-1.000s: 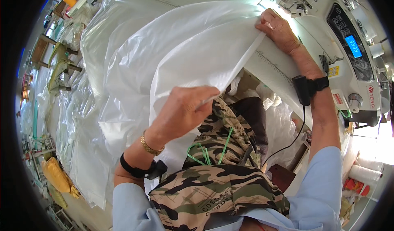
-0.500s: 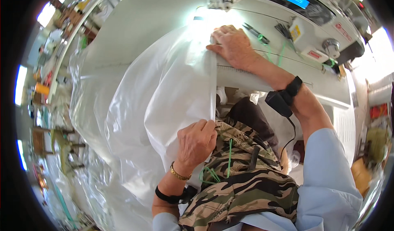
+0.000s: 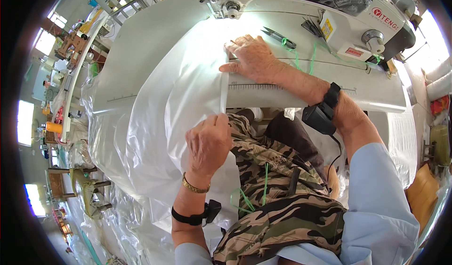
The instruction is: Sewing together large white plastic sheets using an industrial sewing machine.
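Observation:
A large sheet of white, slightly shiny woven plastic (image 3: 160,100) drapes from the sewing machine's table down past my left side. Its straight folded edge runs between my two hands. Close to the lit needle area, my right hand (image 3: 254,58) lies palm down on that edge, fingers extended and thumb held apart. Nearer my body, my left hand (image 3: 209,142) is closed around the same edge, its fingers curled in. Above the sheet is the sewing machine head (image 3: 230,7); glare hides the needle and the sheet's far end.
Thread snips (image 3: 280,38) with green thread lie right of my right hand. Farther right are dark slim tools (image 3: 313,28) and the machine's handwheel (image 3: 373,40). Camouflage cloth (image 3: 287,222) covers my lap. Clear plastic (image 3: 122,227) heaps at lower left, beside a wooden stool (image 3: 84,189).
My left hand has moved up along the edge line, nearer my right hand. The view has shifted, so the machine and table sit farther left. My right hand still rests on the sheet.

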Available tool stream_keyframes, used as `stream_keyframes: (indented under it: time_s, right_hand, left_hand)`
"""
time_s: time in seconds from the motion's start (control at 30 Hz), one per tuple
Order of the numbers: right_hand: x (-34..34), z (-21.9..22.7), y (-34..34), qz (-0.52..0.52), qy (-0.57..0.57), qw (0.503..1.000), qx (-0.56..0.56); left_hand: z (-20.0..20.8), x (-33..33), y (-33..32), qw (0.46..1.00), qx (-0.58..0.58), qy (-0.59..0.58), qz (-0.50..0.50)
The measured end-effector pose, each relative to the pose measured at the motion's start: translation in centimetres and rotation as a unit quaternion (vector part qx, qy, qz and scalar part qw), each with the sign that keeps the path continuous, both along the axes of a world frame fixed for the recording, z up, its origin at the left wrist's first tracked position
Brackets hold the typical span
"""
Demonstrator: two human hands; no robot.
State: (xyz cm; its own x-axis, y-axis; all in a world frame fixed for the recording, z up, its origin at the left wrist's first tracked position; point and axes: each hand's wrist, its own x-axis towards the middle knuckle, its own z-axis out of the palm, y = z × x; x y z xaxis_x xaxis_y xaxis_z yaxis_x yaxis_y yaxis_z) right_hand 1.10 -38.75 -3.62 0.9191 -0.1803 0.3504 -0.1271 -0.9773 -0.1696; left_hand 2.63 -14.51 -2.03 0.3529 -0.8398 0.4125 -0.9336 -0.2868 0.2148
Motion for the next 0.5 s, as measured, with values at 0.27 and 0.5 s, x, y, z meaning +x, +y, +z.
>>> stream_keyframes:
  time_s: [0.27, 0.5]
  right_hand:
    - [0.0, 0.1, 0.4, 0.006, -0.013, 1.000, 0.024]
    - [-0.3, 0.3, 0.0, -0.015, 0.017, 0.997, 0.077]
  left_hand:
    - [1.3, 2.6, -3.8, 0.998, 0.049, -0.040, 0.020]
    - [2.6, 4.9, -9.5, 0.996, 0.074, -0.055, 0.020]
